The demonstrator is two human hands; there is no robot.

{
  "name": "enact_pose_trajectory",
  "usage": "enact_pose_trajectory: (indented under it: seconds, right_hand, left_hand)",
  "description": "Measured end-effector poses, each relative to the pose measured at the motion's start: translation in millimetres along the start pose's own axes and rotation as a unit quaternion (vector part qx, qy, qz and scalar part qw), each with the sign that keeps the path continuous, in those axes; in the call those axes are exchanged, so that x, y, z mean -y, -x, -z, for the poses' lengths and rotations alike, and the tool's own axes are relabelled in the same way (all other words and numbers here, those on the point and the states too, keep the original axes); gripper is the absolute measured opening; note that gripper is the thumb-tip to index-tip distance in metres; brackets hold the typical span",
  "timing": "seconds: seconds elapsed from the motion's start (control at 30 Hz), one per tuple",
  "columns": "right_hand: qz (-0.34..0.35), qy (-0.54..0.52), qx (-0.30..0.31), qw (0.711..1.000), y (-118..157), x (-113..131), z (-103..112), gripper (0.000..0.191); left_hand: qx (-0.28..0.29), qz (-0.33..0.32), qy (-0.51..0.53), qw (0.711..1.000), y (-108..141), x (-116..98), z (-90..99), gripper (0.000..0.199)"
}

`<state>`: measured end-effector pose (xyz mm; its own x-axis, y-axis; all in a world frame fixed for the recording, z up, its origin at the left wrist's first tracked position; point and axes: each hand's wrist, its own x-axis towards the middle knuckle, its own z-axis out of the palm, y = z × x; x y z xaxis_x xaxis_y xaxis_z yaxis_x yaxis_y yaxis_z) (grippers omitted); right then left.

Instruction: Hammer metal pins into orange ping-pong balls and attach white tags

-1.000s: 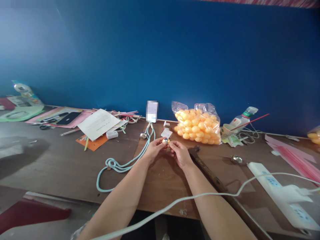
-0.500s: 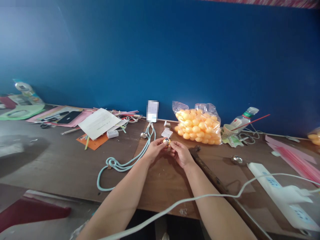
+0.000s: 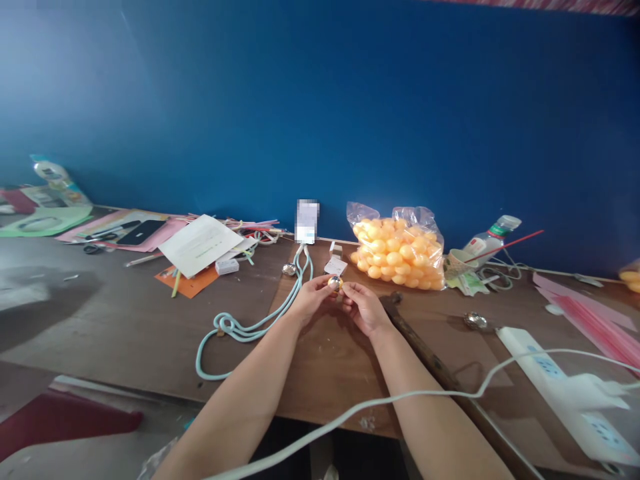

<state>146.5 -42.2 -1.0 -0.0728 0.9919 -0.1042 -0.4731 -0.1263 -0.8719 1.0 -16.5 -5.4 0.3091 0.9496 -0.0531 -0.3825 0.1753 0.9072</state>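
Both hands meet above the wooden table, pinching a small shiny ball [image 3: 335,283] that looks part silver, part yellow. My left hand [image 3: 315,296] grips its left side with thumb and fingers. From the right, my right hand [image 3: 364,307] holds its edge between thumb and fingertips. Just behind the fingers lie a small white card [image 3: 335,267] and a little box [image 3: 336,250]. A silver shiny ball [image 3: 289,269] rests beside the light blue cord [image 3: 240,333], left of my hands. Another silver piece [image 3: 475,321] lies off to the right.
A clear bag of yellow-orange balls [image 3: 395,257] stands against the blue wall. White cable [image 3: 350,407] crosses over my right forearm, near a power strip [image 3: 535,363]. Papers [image 3: 200,245] are at left; a bottle [image 3: 487,241] and paper cup [image 3: 456,263] stand at right.
The view has shifted very slightly. Both hands stay around the small ball, with hardly any visible movement of the fingers.
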Motion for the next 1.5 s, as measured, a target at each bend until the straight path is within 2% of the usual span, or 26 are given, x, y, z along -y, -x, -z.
enact_pose_trajectory:
  seconds: [1.5]
  right_hand:
    - [0.019,0.025,-0.007,0.999,0.9,1.6,-1.3,0.029]
  left_hand:
    - [0.0,-0.009,-0.029,1.0,0.3,-1.6,-0.9,0.054]
